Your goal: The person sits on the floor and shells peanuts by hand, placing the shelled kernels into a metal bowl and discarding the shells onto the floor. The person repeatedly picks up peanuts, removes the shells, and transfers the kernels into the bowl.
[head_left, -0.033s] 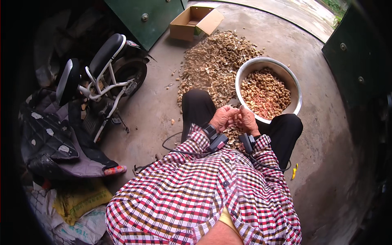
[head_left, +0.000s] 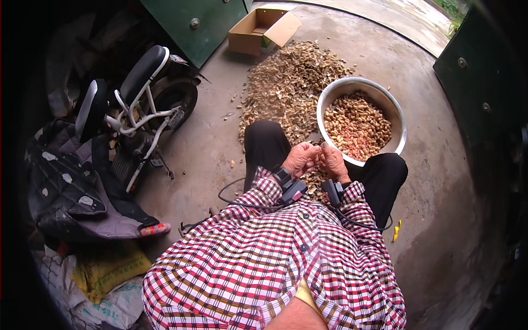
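Observation:
My left hand (head_left: 301, 159) and my right hand (head_left: 333, 163) meet between my knees, fingers pinched together. Whatever sits at the fingertips is too small and covered to make out. Just beyond my right hand stands a wide metal basin (head_left: 401, 122). It holds many peanuts (head_left: 360, 124), tan ones in the shell with reddish shelled kernels among them on the near side. A broad heap of broken peanut shells (head_left: 291, 82) spreads over the floor past my left knee. More shells (head_left: 314, 184) lie below my hands.
To the left stands a small two-wheeler (head_left: 144, 88) with a dark quilted cover (head_left: 66, 181) near it. Sacks (head_left: 113, 269) lie at lower left. An open cardboard box (head_left: 246, 39) is beyond the shells. A yellow scrap (head_left: 396, 230) lies right. Cables run from my wrist devices.

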Demonstrator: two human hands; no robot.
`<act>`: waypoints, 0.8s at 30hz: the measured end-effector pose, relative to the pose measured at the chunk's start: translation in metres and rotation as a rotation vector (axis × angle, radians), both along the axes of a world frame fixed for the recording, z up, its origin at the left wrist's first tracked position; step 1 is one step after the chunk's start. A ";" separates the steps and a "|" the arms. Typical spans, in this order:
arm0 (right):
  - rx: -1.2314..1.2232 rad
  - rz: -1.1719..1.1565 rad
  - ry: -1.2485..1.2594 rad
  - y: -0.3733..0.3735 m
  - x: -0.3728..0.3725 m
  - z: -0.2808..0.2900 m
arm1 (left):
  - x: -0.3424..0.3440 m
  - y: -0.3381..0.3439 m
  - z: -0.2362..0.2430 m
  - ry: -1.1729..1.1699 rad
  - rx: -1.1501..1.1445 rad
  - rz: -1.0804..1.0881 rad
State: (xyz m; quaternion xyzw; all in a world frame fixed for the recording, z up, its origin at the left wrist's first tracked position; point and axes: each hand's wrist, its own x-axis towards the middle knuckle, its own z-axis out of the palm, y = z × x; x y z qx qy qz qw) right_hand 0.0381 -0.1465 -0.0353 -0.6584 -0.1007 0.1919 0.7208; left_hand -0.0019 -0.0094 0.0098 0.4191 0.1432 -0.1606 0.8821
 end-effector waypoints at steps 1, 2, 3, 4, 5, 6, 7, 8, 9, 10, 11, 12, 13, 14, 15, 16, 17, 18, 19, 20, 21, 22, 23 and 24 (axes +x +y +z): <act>-0.211 0.070 -0.295 -0.003 0.004 -0.008 | -0.001 0.002 -0.001 0.014 -0.012 -0.026; -0.113 0.021 -0.264 0.000 0.003 -0.016 | -0.001 0.004 -0.002 0.028 -0.025 -0.050; -0.113 0.027 -0.264 0.004 -0.004 -0.001 | -0.002 0.006 -0.005 0.028 -0.025 -0.045; -0.004 -0.001 -0.085 0.007 -0.011 0.014 | -0.002 0.006 -0.009 0.032 -0.010 -0.037; 0.106 -0.037 0.094 0.008 -0.014 0.026 | -0.002 0.006 -0.008 0.035 0.006 -0.037; 0.107 -0.038 0.092 0.007 -0.013 0.026 | -0.002 0.005 -0.006 0.033 0.007 -0.038; 0.060 -0.040 0.064 0.004 -0.011 0.025 | -0.002 0.005 -0.005 0.043 0.014 -0.044; 0.014 -0.042 0.037 0.001 -0.010 0.024 | -0.002 0.005 -0.003 0.054 0.021 -0.049; 0.015 -0.043 0.036 -0.002 -0.008 0.021 | -0.002 0.005 -0.003 0.053 0.022 -0.050; -0.066 -0.020 -0.094 -0.005 -0.006 0.016 | -0.002 0.005 -0.003 0.054 0.012 -0.071; -0.147 0.003 -0.223 -0.006 -0.004 0.015 | -0.001 0.005 -0.002 0.054 0.003 -0.091; -0.146 0.001 -0.224 -0.006 -0.005 0.013 | -0.001 0.006 -0.002 0.053 0.004 -0.093; -0.172 -0.014 -0.305 -0.005 -0.006 0.012 | -0.001 0.006 -0.003 0.067 0.007 -0.095; -0.198 -0.027 -0.385 -0.004 -0.007 0.015 | -0.002 0.006 -0.004 0.082 0.010 -0.095; -0.197 -0.028 -0.386 -0.003 -0.008 0.018 | -0.002 0.006 -0.004 0.080 0.010 -0.096; -0.237 -0.022 -0.373 -0.004 -0.009 0.021 | -0.002 0.007 -0.004 0.087 0.006 -0.089; -0.277 -0.016 -0.359 -0.004 -0.011 0.026 | -0.002 0.007 -0.005 0.093 0.002 -0.082; -0.298 -0.019 -0.387 -0.003 -0.011 0.027 | -0.002 0.008 -0.006 0.092 0.003 -0.081; -0.297 -0.019 -0.388 -0.003 -0.011 0.030 | -0.002 0.008 -0.008 0.086 0.003 -0.093; -0.314 -0.013 -0.407 -0.004 -0.012 0.034 | -0.002 0.009 -0.008 0.079 0.003 -0.106; -0.330 -0.008 -0.427 -0.004 -0.013 0.036 | -0.002 0.009 -0.008 0.078 0.003 -0.107; -0.330 -0.008 -0.428 -0.004 -0.013 0.037 | -0.001 0.009 -0.008 0.096 -0.006 -0.117; -0.314 -0.007 -0.425 -0.004 -0.014 0.038 | -0.001 0.009 -0.008 0.114 -0.014 -0.128; -0.299 -0.005 -0.423 -0.004 -0.014 0.039 | 0.000 0.009 -0.009 0.113 -0.014 -0.129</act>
